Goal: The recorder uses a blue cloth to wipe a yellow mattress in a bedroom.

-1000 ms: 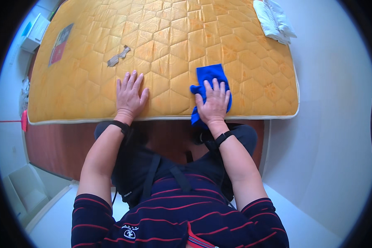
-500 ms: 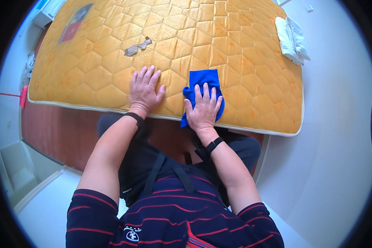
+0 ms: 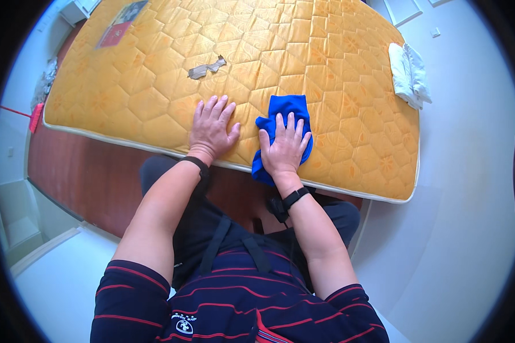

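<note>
My left hand point(image 3: 213, 127) lies flat on the yellow quilted mattress point(image 3: 349, 137), close to its near edge, with the fingers stretched forward and nothing under them that I can see. To its right, my right hand point(image 3: 285, 146) rests palm down on a crumpled blue cloth point(image 3: 288, 105). Its fingers are spread over the fabric and do not wrap around it. One end of the cloth hangs at the mattress edge beside my wrist, and the part beneath my palm is hidden.
A greyish torn strip point(image 3: 207, 68) marks the mattress ahead of my left hand, and a red-and-dark printed panel point(image 3: 120, 26) lies farther left. Folded white fabric point(image 3: 409, 76) sits at the right edge. A red broom head point(image 3: 36, 118) stands left, above the reddish-brown floor point(image 3: 80, 177).
The whole view has turned slightly, so the mattress and its surroundings appear shifted. Both hands stay flat in nearly the same places, the right one still on the blue cloth.
</note>
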{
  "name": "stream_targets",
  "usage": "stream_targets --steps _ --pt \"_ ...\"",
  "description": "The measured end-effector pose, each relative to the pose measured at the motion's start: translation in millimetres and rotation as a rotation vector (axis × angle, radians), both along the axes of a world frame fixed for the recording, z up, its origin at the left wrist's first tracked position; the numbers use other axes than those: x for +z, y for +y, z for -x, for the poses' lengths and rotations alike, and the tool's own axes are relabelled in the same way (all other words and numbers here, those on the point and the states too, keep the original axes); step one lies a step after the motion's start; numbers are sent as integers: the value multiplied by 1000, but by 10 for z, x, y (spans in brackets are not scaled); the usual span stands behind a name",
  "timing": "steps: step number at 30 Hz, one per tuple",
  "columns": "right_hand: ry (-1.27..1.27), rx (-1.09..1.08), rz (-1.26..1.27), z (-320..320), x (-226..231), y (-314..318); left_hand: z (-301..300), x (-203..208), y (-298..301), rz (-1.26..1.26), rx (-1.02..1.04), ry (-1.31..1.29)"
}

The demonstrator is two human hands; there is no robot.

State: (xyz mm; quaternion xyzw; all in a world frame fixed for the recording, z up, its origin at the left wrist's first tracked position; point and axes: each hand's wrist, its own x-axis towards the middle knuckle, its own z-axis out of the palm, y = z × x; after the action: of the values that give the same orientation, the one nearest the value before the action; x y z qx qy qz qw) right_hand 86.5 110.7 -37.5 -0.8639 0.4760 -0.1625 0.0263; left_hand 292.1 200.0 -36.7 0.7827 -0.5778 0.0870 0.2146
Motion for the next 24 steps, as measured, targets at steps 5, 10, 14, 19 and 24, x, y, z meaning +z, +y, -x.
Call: stream_targets --steps 5,10,14,19,24 --pt "-43 254 -23 273 27 162 -19 13 40 -1 9 11" --pt "15 357 -48 278 178 -172 -15 28 32 -6 4 17" --pt "27 259 -25 43 114 -599 -26 5 12 -12 8 15" --pt "125 37 -54 -286 -5 -963 -12 6 6 -4 -2 31" --pt "97 -3 -18 -292 26 -913 -9 31 22 -1 1 48"
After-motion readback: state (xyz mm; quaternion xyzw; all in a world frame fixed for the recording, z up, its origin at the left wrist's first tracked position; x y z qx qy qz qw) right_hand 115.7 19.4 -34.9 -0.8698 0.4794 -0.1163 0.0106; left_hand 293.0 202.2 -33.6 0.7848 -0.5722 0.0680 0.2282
